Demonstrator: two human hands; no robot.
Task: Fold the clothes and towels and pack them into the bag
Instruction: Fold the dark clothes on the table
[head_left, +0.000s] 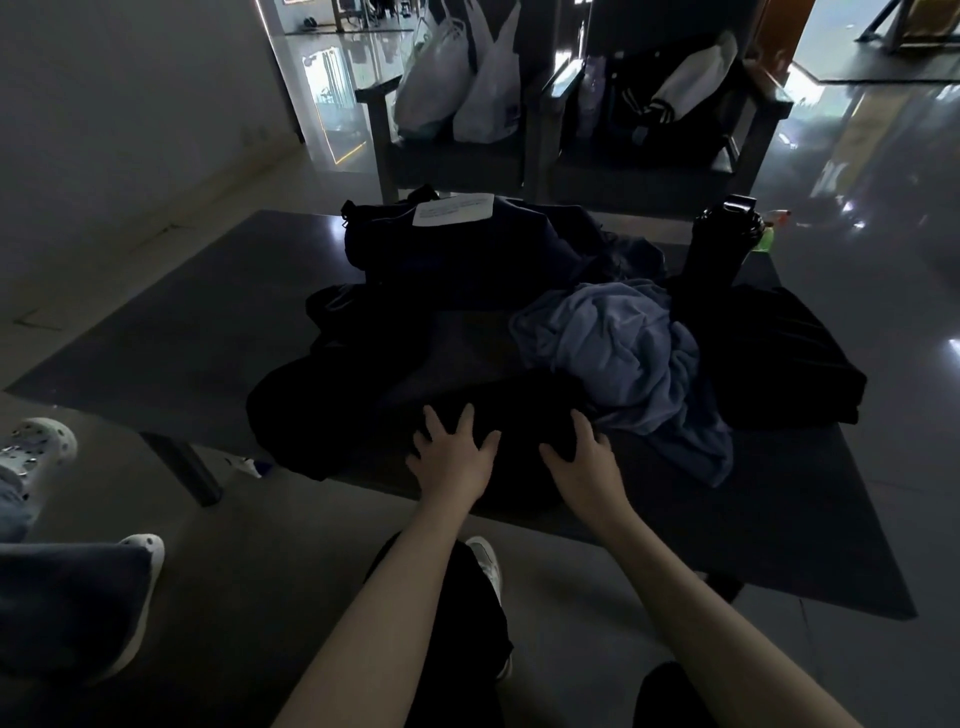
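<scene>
A black garment (332, 415) lies spread over the front of the dark low table (171, 338). My left hand (452, 457) rests flat on it with fingers apart. My right hand (587, 457) presses on the same cloth just to the right, fingers curled slightly on its edge. A crumpled blue towel (618, 348) lies right of centre, touching the black garment. A dark navy bag (452, 249) with a white paper (453, 209) on top sits at the back. A folded black cloth (779, 353) lies at the right.
A black bottle (719, 239) stands at the table's back right. Two dark chairs behind hold white plastic bags (457, 88) and a black-and-white jacket (675, 88). Another person's feet in pale clogs (41, 447) are at the left. My own legs and white shoe (485, 566) are below.
</scene>
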